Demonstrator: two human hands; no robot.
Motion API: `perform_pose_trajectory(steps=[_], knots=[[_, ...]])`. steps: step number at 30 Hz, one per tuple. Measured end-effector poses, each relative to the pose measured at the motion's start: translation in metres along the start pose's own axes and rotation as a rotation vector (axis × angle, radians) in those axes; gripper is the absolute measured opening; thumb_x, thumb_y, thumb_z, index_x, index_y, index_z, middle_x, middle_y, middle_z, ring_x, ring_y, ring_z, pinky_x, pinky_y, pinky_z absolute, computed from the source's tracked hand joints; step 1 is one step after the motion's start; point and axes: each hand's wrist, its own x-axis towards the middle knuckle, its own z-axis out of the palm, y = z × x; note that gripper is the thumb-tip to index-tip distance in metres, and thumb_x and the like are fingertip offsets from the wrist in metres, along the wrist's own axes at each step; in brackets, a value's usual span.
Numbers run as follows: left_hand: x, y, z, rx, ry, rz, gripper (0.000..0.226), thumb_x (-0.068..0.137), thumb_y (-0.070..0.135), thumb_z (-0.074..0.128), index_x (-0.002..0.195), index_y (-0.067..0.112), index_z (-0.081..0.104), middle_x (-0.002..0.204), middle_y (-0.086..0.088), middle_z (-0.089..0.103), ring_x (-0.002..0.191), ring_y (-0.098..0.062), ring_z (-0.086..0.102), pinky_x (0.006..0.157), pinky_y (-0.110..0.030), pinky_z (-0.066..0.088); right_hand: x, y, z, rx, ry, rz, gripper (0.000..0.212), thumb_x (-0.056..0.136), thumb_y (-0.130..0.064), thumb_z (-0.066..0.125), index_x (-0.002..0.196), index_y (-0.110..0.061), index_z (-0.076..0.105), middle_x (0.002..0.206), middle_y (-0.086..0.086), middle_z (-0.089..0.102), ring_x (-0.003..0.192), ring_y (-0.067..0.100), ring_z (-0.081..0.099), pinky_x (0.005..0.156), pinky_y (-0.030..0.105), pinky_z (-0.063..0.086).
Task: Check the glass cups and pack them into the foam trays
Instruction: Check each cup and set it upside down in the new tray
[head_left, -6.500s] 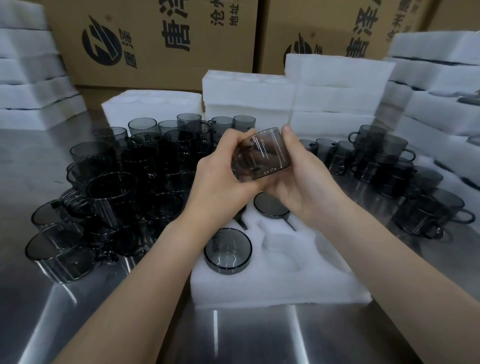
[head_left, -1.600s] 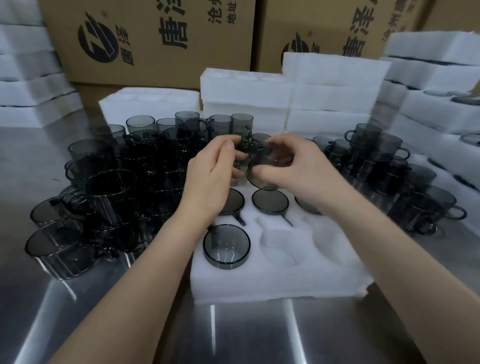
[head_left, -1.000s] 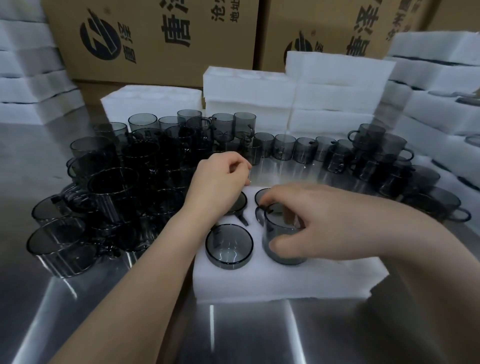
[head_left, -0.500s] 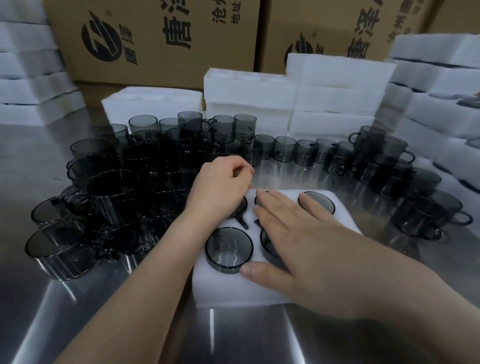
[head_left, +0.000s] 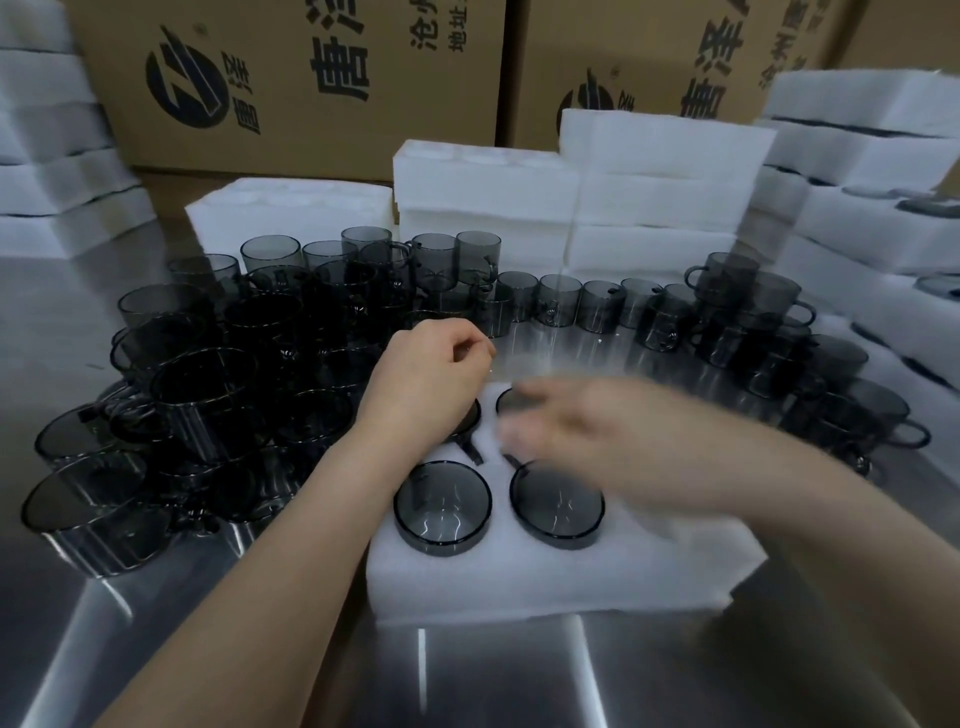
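White foam tray (head_left: 519, 577): near centre.
Smoky grey glass cups (head_left: 442, 506): seated in tray pockets.
My left hand (head_left: 431, 384): fingers curled, empty, over tray's far-left.
My right hand (head_left: 561, 423): blurred, fingers loose, empty, above tray.

Steel table (head_left: 493, 675) (shiny): cups (head_left: 208, 395), foam tray (head_left: 545, 582).

smoky grey glass cups (head_left: 442, 508), white foam tray (head_left: 561, 582), brown cartons (head_left: 291, 78) printed black, silver table (head_left: 467, 675).

We see bare hands and arms — left forearm (head_left: 291, 545) and right forearm (head_left: 769, 499) uncovered behind the fingers (head_left: 470, 345); right hand (head_left: 582, 423) blurred, left hand (head_left: 431, 379) sharp.
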Motion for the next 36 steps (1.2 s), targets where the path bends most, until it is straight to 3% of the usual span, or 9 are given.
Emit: perform_pose_trajectory(steps=[2,4,7,10,15,22,25,31,36], knots=[[0.000,0.000,0.000,0.010,0.002,0.000,0.022,0.090,0.023,0.053,0.081,0.029,0.071,0.072,0.007,0.070,0.075,-0.014,0.064,0.071,-0.032,0.052,0.026,0.026,-0.016,0.119,0.372,0.122,0.066,0.088,-0.061,0.037,0.099,-0.004,0.068,0.087,0.013,0.070,0.080,0.021,0.065,0.077,0.036,0.051],[-0.001,0.000,0.000,0.013,-0.001,-0.004,0.021,0.090,0.024,0.052,0.082,0.028,0.072,0.072,0.006,0.070,0.073,-0.016,0.063,0.071,-0.033,0.053,0.055,0.063,-0.027,0.000,0.623,0.294,0.034,0.092,-0.028,0.047,0.089,-0.001,0.067,0.080,0.016,0.066,0.078,0.031,0.062,0.070,0.037,0.048],[-0.001,0.000,-0.001,0.014,-0.004,-0.006,0.021,0.090,0.026,0.051,0.084,0.028,0.072,0.072,0.007,0.070,0.074,-0.016,0.063,0.073,-0.035,0.054,0.084,0.115,-0.027,-0.120,0.551,0.520,0.017,0.085,-0.013,0.049,0.083,-0.002,0.060,0.097,0.021,0.062,0.087,0.037,0.056,0.071,0.035,0.043],[-0.001,0.000,-0.001,0.015,-0.008,-0.002,0.021,0.090,0.026,0.052,0.084,0.028,0.072,0.073,0.006,0.070,0.075,-0.017,0.064,0.075,-0.037,0.054,0.097,0.148,-0.019,-0.168,0.431,0.615,0.023,0.086,-0.018,0.053,0.102,-0.004,0.061,0.116,0.018,0.057,0.101,0.039,0.057,0.080,0.038,0.047],[-0.001,-0.001,-0.001,0.017,-0.013,0.005,0.022,0.090,0.025,0.051,0.083,0.028,0.071,0.071,0.005,0.069,0.071,-0.017,0.062,0.073,-0.035,0.053,0.100,0.163,-0.012,-0.208,0.510,0.632,0.025,0.083,-0.010,0.054,0.106,-0.006,0.065,0.115,0.019,0.061,0.102,0.041,0.059,0.075,0.037,0.045],[0.001,-0.003,0.000,0.029,-0.006,0.031,0.020,0.089,0.024,0.052,0.084,0.031,0.070,0.070,0.010,0.068,0.072,-0.011,0.061,0.072,-0.032,0.052,0.089,0.143,-0.013,-0.140,0.659,0.470,0.038,0.082,-0.003,0.055,0.113,-0.019,0.070,0.111,0.013,0.069,0.107,0.037,0.059,0.086,0.042,0.050],[0.002,-0.005,0.001,0.003,-0.024,0.052,0.018,0.087,0.028,0.058,0.101,0.036,0.066,0.074,0.018,0.065,0.069,0.000,0.056,0.072,-0.028,0.047,0.082,0.114,-0.022,-0.060,0.730,0.324,0.032,0.082,-0.007,0.063,0.109,-0.019,0.073,0.102,0.005,0.074,0.103,0.030,0.064,0.087,0.036,0.049],[-0.004,0.001,-0.001,-0.021,-0.127,0.141,0.096,0.057,0.072,0.066,0.140,0.051,0.025,0.125,0.019,0.050,0.096,-0.014,0.060,0.089,-0.040,0.052,0.058,0.042,-0.022,0.340,0.691,-0.006,0.027,0.075,-0.006,0.075,0.090,-0.029,0.076,0.065,-0.013,0.067,0.057,-0.006,0.058,0.070,0.015,0.049],[-0.004,0.002,0.000,-0.069,-0.068,0.207,0.092,0.051,0.070,0.070,0.133,0.041,0.039,0.122,0.013,0.050,0.083,-0.005,0.059,0.081,-0.032,0.052,0.052,0.022,-0.003,0.566,0.644,-0.185,0.041,0.075,0.002,0.074,0.078,-0.038,0.070,0.064,-0.013,0.069,0.049,0.006,0.060,0.058,0.023,0.052]])
